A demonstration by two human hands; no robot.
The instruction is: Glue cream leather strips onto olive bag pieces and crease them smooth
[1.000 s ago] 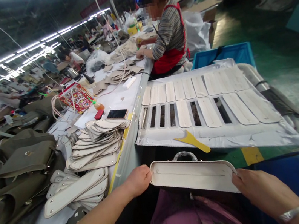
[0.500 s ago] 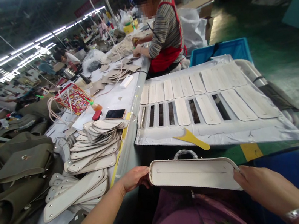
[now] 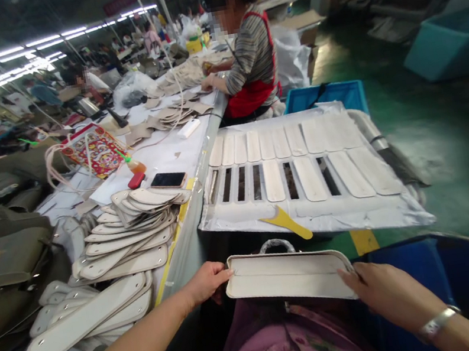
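A long cream panel [image 3: 285,276] with rounded ends lies across my lap, a grey loop showing behind it. My left hand [image 3: 205,282] grips its left end with fingers curled round the edge. My right hand [image 3: 382,288] holds its right end, fingers closed on the corner; a metal bracelet sits on that wrist. A stack of similar cream panels [image 3: 125,235] is piled on the table to my left. Ahead, a board wrapped in plastic [image 3: 314,219] carries rows of cream panels, with a yellow scraper [image 3: 286,222] at its front edge.
Olive bags [image 3: 0,256] lie at far left. A phone [image 3: 167,180], a glue bottle [image 3: 132,164] and a patterned pouch [image 3: 93,150] are on the table. A person in a striped top and red apron [image 3: 249,65] works farther along. Blue bins stand at right [image 3: 458,276] and behind the board [image 3: 324,96].
The view has swung slightly right and the panel sits lower and more to the left in it. Both hands keep their hold on its ends; my left fingers have shifted along the edge.
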